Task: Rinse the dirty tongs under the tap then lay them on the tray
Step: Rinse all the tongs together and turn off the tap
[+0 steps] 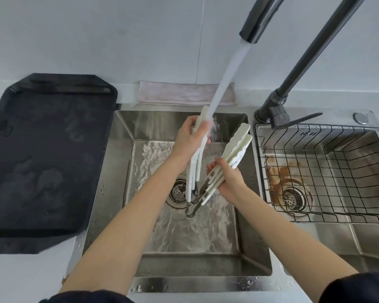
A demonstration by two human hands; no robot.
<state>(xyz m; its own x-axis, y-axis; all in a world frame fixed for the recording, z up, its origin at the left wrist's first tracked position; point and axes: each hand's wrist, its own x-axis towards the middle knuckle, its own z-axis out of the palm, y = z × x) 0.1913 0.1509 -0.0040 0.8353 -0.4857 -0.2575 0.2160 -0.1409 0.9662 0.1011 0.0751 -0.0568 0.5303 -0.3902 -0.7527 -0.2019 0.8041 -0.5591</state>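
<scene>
Both your arms reach over the sink. Your left hand grips one pair of tongs under the water; your right hand grips more tongs.

Kitchen: double steel sink, tap.

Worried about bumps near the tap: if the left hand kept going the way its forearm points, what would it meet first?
Probably the water stream; the left hand, gripping white tongs, points up-right toward it. Depth is unclear.
</scene>
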